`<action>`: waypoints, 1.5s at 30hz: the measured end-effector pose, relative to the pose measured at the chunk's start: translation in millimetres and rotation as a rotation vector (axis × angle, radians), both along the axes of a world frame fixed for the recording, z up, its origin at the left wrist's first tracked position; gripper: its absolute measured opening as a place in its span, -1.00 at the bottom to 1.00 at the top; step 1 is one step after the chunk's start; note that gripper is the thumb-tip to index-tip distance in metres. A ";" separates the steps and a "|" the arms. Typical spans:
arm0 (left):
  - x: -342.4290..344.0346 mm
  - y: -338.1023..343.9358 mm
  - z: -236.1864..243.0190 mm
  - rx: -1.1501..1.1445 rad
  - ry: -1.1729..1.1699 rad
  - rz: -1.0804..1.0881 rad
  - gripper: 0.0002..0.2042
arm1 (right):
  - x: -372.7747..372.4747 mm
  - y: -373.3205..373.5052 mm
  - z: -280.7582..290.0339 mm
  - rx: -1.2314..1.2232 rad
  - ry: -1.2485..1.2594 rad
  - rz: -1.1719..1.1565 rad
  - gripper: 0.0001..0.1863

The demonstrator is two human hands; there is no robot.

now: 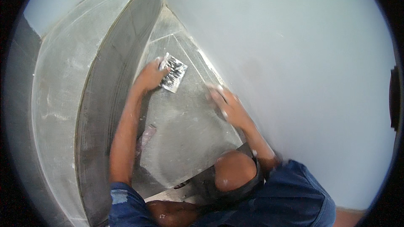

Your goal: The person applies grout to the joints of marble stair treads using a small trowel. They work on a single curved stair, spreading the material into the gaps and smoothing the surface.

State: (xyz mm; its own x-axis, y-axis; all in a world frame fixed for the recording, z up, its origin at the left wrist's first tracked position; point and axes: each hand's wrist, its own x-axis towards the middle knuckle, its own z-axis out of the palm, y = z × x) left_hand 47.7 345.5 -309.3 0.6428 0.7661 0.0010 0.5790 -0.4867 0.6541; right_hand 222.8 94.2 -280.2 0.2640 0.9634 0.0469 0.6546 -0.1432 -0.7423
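Observation:
My left hand [152, 75] grips a small flat sheet [174, 74], silvery with black mottling, by its left edge. The thumb lies over the top face, and the other fingers are partly hidden. Lower right of it, my right hand [230, 108] reaches along the seam where the grey step [181, 113] meets the wall. Its fingers are stretched out and somewhat smeared by motion, with white stuff on their tips. I see no tool in it. A white streaky line [210, 68] runs along that seam beyond the right hand.
A pale smooth wall [294, 80] rises along the right. At left stands the dark face of a higher step [111, 84], with its grey tread [59, 88] above. A pinkish crumpled rag [147, 136] lies beside my left forearm. My bare knee [235, 170] is at the bottom.

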 end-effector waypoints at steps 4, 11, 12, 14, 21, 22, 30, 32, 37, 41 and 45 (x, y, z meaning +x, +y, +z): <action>63.3 28.5 22.0 0.071 0.191 0.093 -0.49 | 3.2 -76.7 -21.0 -0.073 0.119 0.009 -0.65; 128.6 61.4 17.5 0.279 0.398 -0.129 -0.38 | 1.5 -73.3 -28.6 0.117 -0.016 0.021 -0.70; 132.2 69.4 10.6 0.274 0.378 -0.152 -0.37 | 2.5 -72.9 -29.4 0.110 0.008 0.029 -0.70; 139.2 79.0 -4.0 0.259 0.333 -0.202 -0.33 | 2.7 -73.2 -28.8 0.094 0.061 0.025 -0.68; 133.9 51.4 -14.0 0.496 0.214 -0.012 -0.24 | 3.6 -77.7 -23.8 0.014 0.230 -0.035 -0.66; 130.9 54.9 -15.5 0.511 0.197 0.002 -0.24 | 4.5 -76.9 -23.2 -0.016 0.246 -0.029 -0.67; 133.6 26.0 -9.3 0.612 0.072 0.026 -0.36 | 5.0 -79.8 -31.6 -0.007 0.150 -0.001 -0.68; 133.8 24.7 -0.1 0.583 0.117 0.018 -0.38 | 4.4 -79.3 -33.9 0.027 0.131 0.006 -0.68; 132.6 22.6 0.5 0.551 0.174 0.086 -0.41 | 4.9 -78.1 -37.7 0.101 0.127 0.021 -0.69; 129.9 20.0 6.4 0.527 0.188 0.054 -0.43 | 5.2 -81.8 -34.9 0.010 0.164 0.025 -0.67; 131.4 13.6 2.5 0.558 0.166 0.048 -0.41 | 6.3 -81.7 -34.2 0.021 0.163 0.036 -0.66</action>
